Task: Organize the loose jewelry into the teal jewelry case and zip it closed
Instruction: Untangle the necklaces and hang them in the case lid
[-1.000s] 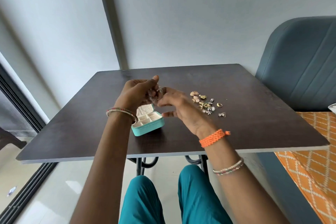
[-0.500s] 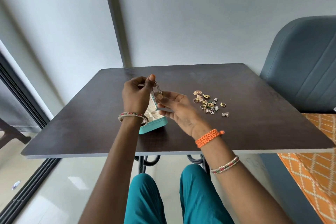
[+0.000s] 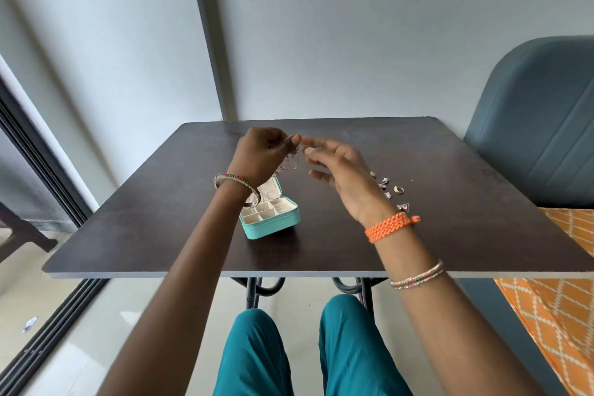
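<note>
The teal jewelry case (image 3: pixel 273 226) lies open on the dark table (image 3: pixel 450 235), its pale compartments showing and its lid raised behind my left wrist. My left hand (image 3: pixel 262 154) is raised above the case and pinches a small silvery piece of jewelry (image 3: pixel 291 162) that dangles from thumb and finger. My right hand (image 3: pixel 337 170) hovers just right of it with fingers spread and nothing in it. Loose jewelry (image 3: pixel 393 191), small rings and earrings in gold and silver, lies scattered on the table right of my right hand, partly hidden by it.
A grey-blue padded chair (image 3: pixel 540 119) stands at the table's right side, with an orange patterned cloth (image 3: pixel 562 315) below it. A wall rises behind the table. A sliding door frame (image 3: pixel 41 170) runs along the left. My knees in teal trousers (image 3: pixel 305 350) are under the table's front edge.
My left hand has lifted the dangling silvery piece higher above the case. My right hand has let go of it and opened, fingers spreading. The view has shifted slightly.
</note>
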`<state>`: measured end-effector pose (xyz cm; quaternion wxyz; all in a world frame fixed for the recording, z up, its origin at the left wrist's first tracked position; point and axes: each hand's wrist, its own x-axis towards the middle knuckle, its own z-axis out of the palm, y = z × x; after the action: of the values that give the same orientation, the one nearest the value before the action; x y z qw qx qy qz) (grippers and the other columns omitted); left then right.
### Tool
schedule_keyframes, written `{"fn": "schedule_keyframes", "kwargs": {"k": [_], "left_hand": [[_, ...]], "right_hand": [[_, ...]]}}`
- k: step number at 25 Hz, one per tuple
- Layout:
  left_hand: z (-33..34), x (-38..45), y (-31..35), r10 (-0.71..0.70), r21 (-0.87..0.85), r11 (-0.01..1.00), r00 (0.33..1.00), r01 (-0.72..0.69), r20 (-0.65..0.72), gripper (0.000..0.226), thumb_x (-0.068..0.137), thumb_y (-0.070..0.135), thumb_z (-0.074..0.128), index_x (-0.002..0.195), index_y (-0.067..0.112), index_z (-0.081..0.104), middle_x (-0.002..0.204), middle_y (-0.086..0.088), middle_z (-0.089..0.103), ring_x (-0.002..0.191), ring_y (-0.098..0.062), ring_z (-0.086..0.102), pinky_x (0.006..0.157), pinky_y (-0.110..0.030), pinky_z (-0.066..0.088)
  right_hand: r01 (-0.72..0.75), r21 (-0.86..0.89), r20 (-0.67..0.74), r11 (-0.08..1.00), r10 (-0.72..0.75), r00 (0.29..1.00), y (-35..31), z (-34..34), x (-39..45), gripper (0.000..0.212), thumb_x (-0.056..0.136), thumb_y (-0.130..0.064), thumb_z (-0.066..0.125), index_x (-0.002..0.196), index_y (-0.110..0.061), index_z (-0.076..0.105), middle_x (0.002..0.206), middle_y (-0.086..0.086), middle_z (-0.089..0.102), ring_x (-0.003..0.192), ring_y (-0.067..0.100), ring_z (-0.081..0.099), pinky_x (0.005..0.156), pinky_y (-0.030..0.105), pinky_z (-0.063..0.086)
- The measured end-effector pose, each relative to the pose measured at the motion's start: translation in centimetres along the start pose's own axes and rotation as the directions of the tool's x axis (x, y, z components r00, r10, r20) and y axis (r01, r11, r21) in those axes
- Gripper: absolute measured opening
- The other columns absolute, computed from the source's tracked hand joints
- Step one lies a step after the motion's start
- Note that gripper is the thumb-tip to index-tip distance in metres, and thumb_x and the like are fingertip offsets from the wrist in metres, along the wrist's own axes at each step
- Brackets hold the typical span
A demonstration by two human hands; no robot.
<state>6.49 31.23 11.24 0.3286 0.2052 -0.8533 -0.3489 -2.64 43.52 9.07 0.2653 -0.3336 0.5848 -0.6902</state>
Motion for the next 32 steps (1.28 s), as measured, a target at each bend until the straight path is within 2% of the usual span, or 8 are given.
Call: {"fn": "schedule_keyframes", "kwargs": {"k": [3,7,11,15,21,25,28,32], "left_hand": [[-0.4,0.8,0.0,0.002,-0.003,1.0,0.996,-0.002,0.09,0.025,0.088,0.031,0.061,0.066,0.02,0.066,0.047,0.013,0.056,0.047,0.001,0.04,0.054,-0.015,0.035],[-0.3,1.1,-0.3,-0.035,-0.072,0.997,0.999,0.037,0.029,0.026,0.077,0.043,0.06,0.058,0.027,0.063,0.063,-0.009,0.06,0.061,-0.014,0.046,0.063,-0.029,0.043],[0.0,0.7,0.0,-0.101,-0.262,0.959,0.995,0.104,0.022,0.026,0.089,0.026,0.061,0.064,0.017,0.062,0.062,-0.005,0.057,0.047,0.0,0.051,0.049,-0.016,0.047],[-0.3,0.4,-0.4,-0.132,-0.367,0.919,0.989,0.146,0.064,0.022,0.088,0.028,0.061,0.069,0.017,0.064,0.067,-0.001,0.06,0.055,0.002,0.054,0.052,-0.016,0.048],[-1.0,0.2,-0.6,0.0,-0.305,0.952,0.994,0.034,0.11,0.02,0.088,0.023,0.061,0.069,0.022,0.065,0.057,0.015,0.063,0.06,-0.001,0.053,0.05,-0.013,0.043],[-0.5,0.1,-0.3,0.021,-0.296,0.955,1.0,-0.017,0.01,0.016,0.087,0.021,0.063,0.075,0.011,0.067,0.058,0.01,0.063,0.06,-0.002,0.051,0.055,-0.014,0.039],[0.5,-0.5,-0.8,0.056,-0.05,0.997,0.993,-0.061,-0.101,0.017,0.084,0.031,0.064,0.08,0.016,0.07,0.071,0.0,0.064,0.069,-0.012,0.054,0.064,-0.025,0.039],[1.7,-1.4,-0.3,0.037,0.063,0.998,0.972,-0.023,-0.231,0.015,0.087,0.023,0.063,0.085,0.01,0.071,0.078,0.002,0.064,0.072,-0.01,0.05,0.064,-0.02,0.032]], "right_hand": [[0.161,-0.215,0.06,0.963,-0.151,0.987,-1.9,0.1,1.4,0.02,0.089,-0.006,0.06,0.108,-0.008,0.069,0.1,0.005,0.07,0.088,0.005,0.061,0.075,0.013,0.045],[0.248,-0.279,0.141,0.928,-0.216,0.966,-2.7,-0.1,2.4,0.021,0.086,0.002,0.062,0.104,-0.006,0.069,0.094,0.014,0.071,0.078,0.01,0.066,0.077,0.021,0.054],[0.258,-0.266,0.159,0.929,-0.222,0.962,-2.7,0.0,3.3,0.029,0.081,0.006,0.066,0.107,-0.008,0.066,0.092,0.01,0.07,0.074,0.003,0.065,0.077,0.021,0.056],[0.283,-0.221,0.238,0.933,-0.23,0.944,-2.7,0.0,3.7,0.034,0.082,0.008,0.064,0.113,-0.005,0.061,0.103,0.013,0.068,0.081,0.007,0.065,0.077,0.021,0.057],[0.308,-0.236,0.31,0.922,-0.229,0.923,-2.5,-0.5,3.9,0.032,0.081,0.004,0.067,0.112,-0.004,0.064,0.094,0.008,0.07,0.087,0.009,0.066,0.081,0.023,0.055],[0.311,-0.279,0.222,0.908,-0.254,0.941,-2.3,-0.7,4.1,0.019,0.08,-0.006,0.072,0.099,-0.005,0.072,0.08,0.001,0.072,0.074,0.007,0.066,0.07,0.025,0.057],[0.338,-0.502,0.186,0.796,-0.283,0.941,-2.2,-0.7,3.8,0.017,0.076,-0.022,0.077,0.087,-0.009,0.076,0.074,0.004,0.072,0.067,0.006,0.062,0.068,0.025,0.055],[0.377,-0.605,0.138,0.702,-0.373,0.917,-2.5,-0.3,3.3,0.003,0.078,-0.016,0.075,0.08,-0.014,0.077,0.077,-0.004,0.073,0.075,0.005,0.067,0.074,0.026,0.055]]}}
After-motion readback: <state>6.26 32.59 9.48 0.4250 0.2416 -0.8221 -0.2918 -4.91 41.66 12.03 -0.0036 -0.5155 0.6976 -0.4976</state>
